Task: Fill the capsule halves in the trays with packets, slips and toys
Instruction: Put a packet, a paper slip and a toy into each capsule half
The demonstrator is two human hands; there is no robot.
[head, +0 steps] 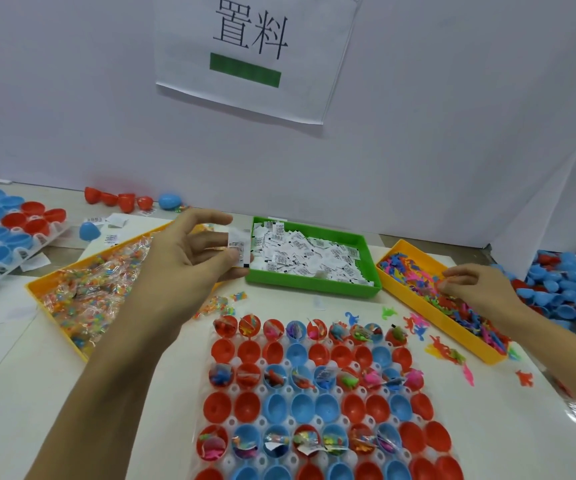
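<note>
Capsule tray [317, 391] front and centre, cut off by the bottom edge, nine red and blue halves across, filled and bare rows alternating; bare strips of table between it and three bins behind. Orange bin of packets [82, 289] left, green bin of slips [314, 261] middle, yellow bin of toys [453, 299] right. Left hand [189, 251] pinching one slip [238, 249] above the green bin's left rim; right hand [473, 289] down in the toys, fingers curled, grasp unclear.

Your worktop [487, 427] carries a capsule tray [317, 396] at its near edge, three bins behind: packets [72, 299], slips [314, 289], toys [418, 299].
</note>
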